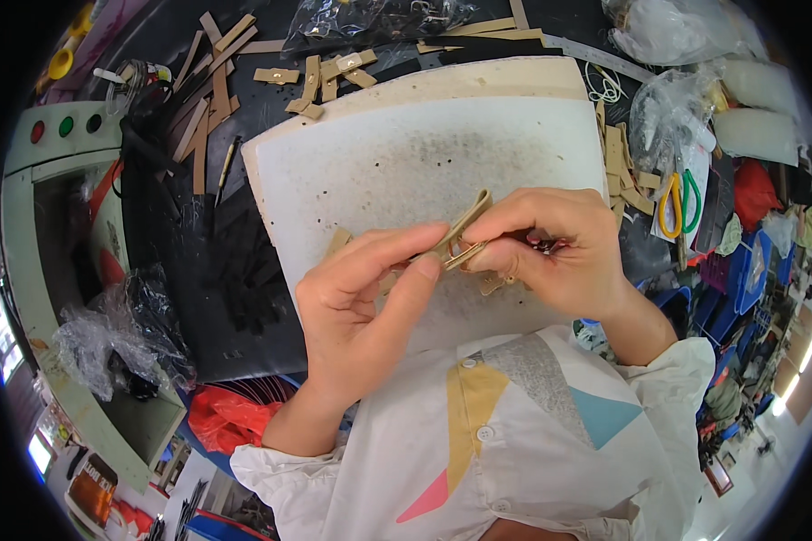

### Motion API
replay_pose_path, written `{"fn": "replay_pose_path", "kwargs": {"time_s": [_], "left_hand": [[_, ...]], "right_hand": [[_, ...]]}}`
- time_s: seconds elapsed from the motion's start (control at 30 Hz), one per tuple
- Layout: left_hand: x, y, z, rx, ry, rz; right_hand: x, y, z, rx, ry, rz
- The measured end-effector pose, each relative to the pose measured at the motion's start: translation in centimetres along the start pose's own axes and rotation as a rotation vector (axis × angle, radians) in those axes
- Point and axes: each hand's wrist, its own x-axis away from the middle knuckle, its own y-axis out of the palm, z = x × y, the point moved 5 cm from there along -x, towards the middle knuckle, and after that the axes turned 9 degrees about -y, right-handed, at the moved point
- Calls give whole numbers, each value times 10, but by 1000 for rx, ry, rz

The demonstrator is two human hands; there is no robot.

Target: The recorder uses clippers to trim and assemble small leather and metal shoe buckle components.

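Note:
A folded tan strap (470,215) is held between my two hands over the white board (334,162). My left hand (361,293) pinches one end between thumb and fingertips. The fingertips of my right hand (564,248) are closed on the strap near its loop, where a small gold-coloured metal ring or buckle shows. More small metal pieces (500,283) stick out below my right thumb; their exact shape is hard to make out. Another bit of tan strap (337,242) lies on the board, partly behind my left hand.
Loose tan strips (209,135) lie at the back left, and short tan pieces with metal fittings (309,81) behind the board. More tan pieces (615,167), scissors (681,200) and clear plastic bags (668,108) are on the right. A control box (68,135) stands left.

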Motion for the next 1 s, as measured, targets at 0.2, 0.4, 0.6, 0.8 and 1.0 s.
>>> {"fn": "replay_pose_path", "kwargs": {"time_s": [0.2,0.4,0.6,0.8,1.0], "left_hand": [[2,2,6,-121,90,29],[4,7,6,-253,151,94],[6,8,7,-366,263,60],[-2,8,4,-401,242,23],[-1,6,-8,-15,111,-6]], "right_hand": [[1,-3,-2,51,-53,50],[3,-3,-6,164,-136,103],[1,-7,-5,141,-51,32],[-1,-7,-6,279,-177,-147],[0,-8,-3,139,-136,2]]}}
